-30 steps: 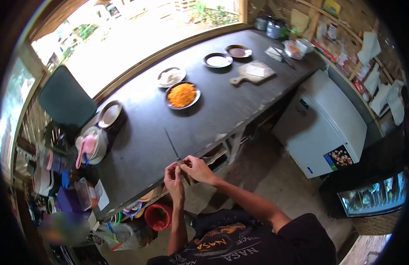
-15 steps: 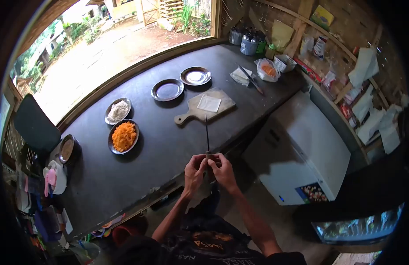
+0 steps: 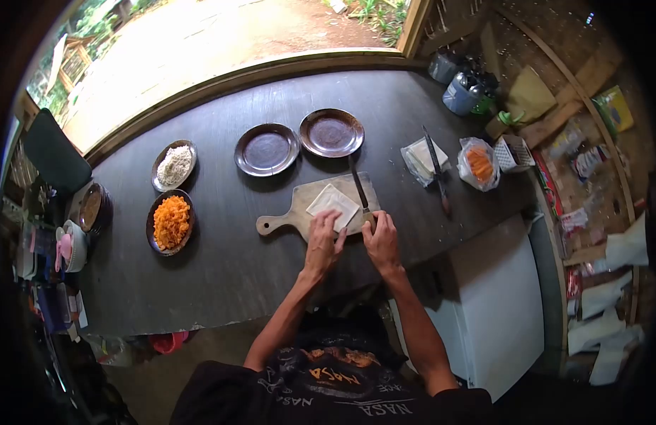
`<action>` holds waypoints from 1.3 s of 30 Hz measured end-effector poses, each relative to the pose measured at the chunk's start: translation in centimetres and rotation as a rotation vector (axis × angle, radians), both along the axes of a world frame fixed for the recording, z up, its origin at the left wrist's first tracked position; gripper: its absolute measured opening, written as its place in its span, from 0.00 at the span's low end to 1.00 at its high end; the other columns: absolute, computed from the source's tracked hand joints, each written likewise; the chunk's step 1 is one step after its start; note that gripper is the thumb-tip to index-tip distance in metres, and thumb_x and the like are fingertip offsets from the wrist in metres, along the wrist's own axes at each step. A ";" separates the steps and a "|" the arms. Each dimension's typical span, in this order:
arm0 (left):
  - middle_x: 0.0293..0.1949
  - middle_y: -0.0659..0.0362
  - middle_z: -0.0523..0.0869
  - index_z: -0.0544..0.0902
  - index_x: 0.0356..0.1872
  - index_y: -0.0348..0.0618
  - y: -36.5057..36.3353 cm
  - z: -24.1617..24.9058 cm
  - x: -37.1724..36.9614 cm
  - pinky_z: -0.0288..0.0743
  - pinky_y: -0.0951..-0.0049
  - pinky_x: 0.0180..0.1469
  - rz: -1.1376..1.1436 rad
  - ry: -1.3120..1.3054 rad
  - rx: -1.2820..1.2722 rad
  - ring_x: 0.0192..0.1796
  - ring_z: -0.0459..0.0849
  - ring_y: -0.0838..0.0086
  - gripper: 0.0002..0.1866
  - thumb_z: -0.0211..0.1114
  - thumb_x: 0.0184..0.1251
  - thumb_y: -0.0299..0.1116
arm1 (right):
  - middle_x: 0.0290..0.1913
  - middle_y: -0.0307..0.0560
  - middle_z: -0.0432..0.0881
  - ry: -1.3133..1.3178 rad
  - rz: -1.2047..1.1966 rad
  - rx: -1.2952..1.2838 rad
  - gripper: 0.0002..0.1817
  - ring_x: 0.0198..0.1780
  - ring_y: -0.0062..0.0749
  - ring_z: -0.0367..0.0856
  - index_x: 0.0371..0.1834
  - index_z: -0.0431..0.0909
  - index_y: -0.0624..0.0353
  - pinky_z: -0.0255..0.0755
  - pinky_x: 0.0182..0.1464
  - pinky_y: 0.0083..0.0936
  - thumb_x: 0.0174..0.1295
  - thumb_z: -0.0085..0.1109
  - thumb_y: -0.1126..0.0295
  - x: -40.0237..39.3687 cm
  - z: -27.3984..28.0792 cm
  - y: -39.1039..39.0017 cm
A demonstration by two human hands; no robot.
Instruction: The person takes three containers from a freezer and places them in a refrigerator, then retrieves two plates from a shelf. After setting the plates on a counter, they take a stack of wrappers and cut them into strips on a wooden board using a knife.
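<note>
Right grip (image 3: pixel 382 239) closes on the knife (image 3: pixel 358 185) handle, blade pointing away over the cutting board (image 3: pixel 292 212); left grip (image 3: pixel 323 243), fingers spread, presses the white square wrapper (image 3: pixel 333 205) beside it.

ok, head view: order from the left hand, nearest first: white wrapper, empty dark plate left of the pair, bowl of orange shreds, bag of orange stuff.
From the left hand:
1. White wrapper, touching, on the board.
2. Empty dark plate, beyond the board.
3. Bowl of orange shreds, far left.
4. Bag of orange stuff, far right, close to call with 3.

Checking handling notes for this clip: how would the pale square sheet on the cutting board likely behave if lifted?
The pale square sheet lies perfectly flat on the cutting board, so it is probably thin, light and floppy. Its left hand contact suggests it may slide or tear easily.
</note>
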State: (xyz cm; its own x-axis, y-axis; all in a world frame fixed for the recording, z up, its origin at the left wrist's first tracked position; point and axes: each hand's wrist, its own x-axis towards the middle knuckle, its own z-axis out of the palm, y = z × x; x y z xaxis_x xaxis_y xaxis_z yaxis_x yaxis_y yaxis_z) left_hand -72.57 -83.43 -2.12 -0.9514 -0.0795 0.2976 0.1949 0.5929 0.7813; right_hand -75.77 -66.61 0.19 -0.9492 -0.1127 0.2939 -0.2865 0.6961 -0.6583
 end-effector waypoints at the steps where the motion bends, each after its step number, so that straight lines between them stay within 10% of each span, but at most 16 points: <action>1: 0.70 0.45 0.76 0.77 0.67 0.39 0.1 0.0 -0.6 0.64 0.56 0.76 0.016 -0.013 -0.004 0.76 0.68 0.48 0.30 0.74 0.65 0.33 | 0.46 0.68 0.80 -0.013 0.016 -0.004 0.14 0.48 0.67 0.82 0.54 0.74 0.67 0.77 0.52 0.53 0.71 0.57 0.70 -1.0 -0.1 0.2; 7: 0.74 0.48 0.72 0.74 0.71 0.39 -0.3 -0.8 -1.8 0.54 0.49 0.79 0.106 -0.069 -0.355 0.80 0.62 0.47 0.38 0.74 0.65 0.49 | 0.50 0.67 0.78 -0.068 0.190 0.055 0.18 0.53 0.64 0.81 0.57 0.71 0.67 0.76 0.56 0.50 0.68 0.61 0.71 -4.4 -0.3 1.1; 19: 0.68 0.51 0.79 0.81 0.63 0.45 6.1 2.4 -2.9 0.62 0.51 0.76 0.326 -0.045 -0.442 0.79 0.66 0.51 0.24 0.72 0.67 0.35 | 0.41 0.58 0.81 -0.052 0.233 -0.136 0.11 0.48 0.54 0.81 0.44 0.79 0.65 0.74 0.52 0.46 0.69 0.66 0.67 -12.2 0.3 10.8; 21: 0.60 0.51 0.85 0.83 0.57 0.41 9.6 3.9 -4.8 0.77 0.55 0.65 0.159 0.032 -0.036 0.66 0.82 0.54 0.17 0.72 0.69 0.30 | 0.43 0.58 0.81 -0.003 0.141 -0.093 0.11 0.50 0.54 0.80 0.46 0.79 0.64 0.74 0.54 0.46 0.70 0.66 0.67 -13.3 0.1 13.8; 27: 0.46 0.49 0.91 0.84 0.52 0.32 22.4 1.6 -15.3 0.85 0.64 0.50 -0.105 -0.350 0.593 0.44 0.92 0.65 0.15 0.70 0.74 0.33 | 0.52 0.61 0.77 0.096 -0.272 0.057 0.19 0.57 0.58 0.77 0.57 0.76 0.64 0.71 0.62 0.48 0.69 0.66 0.65 -13.3 -2.0 20.9; 35: 0.42 0.50 0.92 0.84 0.52 0.33 28.0 -2.1 -16.6 0.83 0.70 0.50 -0.056 -0.324 0.551 0.44 0.90 0.74 0.16 0.69 0.76 0.38 | 0.53 0.67 0.77 -0.027 -0.115 -0.117 0.18 0.55 0.64 0.80 0.62 0.73 0.68 0.75 0.58 0.48 0.72 0.59 0.73 -11.5 -3.3 23.2; 39: 0.43 0.52 0.92 0.83 0.52 0.32 30.0 3.9 -14.6 0.83 0.71 0.50 -0.185 -0.300 0.588 0.44 0.89 0.76 0.14 0.69 0.76 0.33 | 0.54 0.66 0.77 0.071 -0.186 -0.222 0.18 0.56 0.63 0.79 0.63 0.72 0.68 0.74 0.58 0.47 0.73 0.60 0.73 -8.5 0.4 24.6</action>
